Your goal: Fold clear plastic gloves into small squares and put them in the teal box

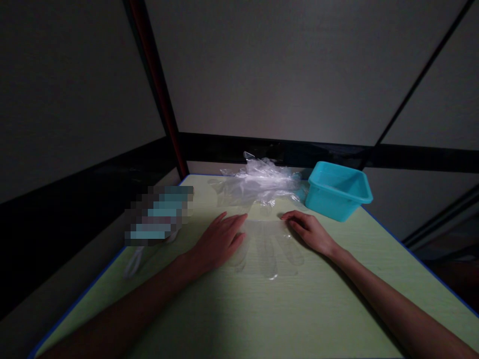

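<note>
We'd lift glove (pixel 267 249) by far-edge cuff, mid-tabletop (pixel 262 319) | likely limp, slippery | left hand (pixel 220 239) loosely spread; right hand (pixel 310 232) curled, pinch unclear

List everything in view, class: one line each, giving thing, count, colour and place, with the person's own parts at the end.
Table: 1, pale green, blue edge, across the foreground
Glove: 1, clear, mid-table
Plastic heap: 1, clear, table's far end
Bin: 1, turquoise, table's far right
Pixelated patch: 1, teal and brown, table's left side, contents hidden
Loop: 1, white, below the patch
Wall panels: several, grey with black bands, behind and left
Strip: 1, dark red, wall corner
Left hand: 1, bare, glove's left side
Right hand: 1, bare, glove's upper right
</note>
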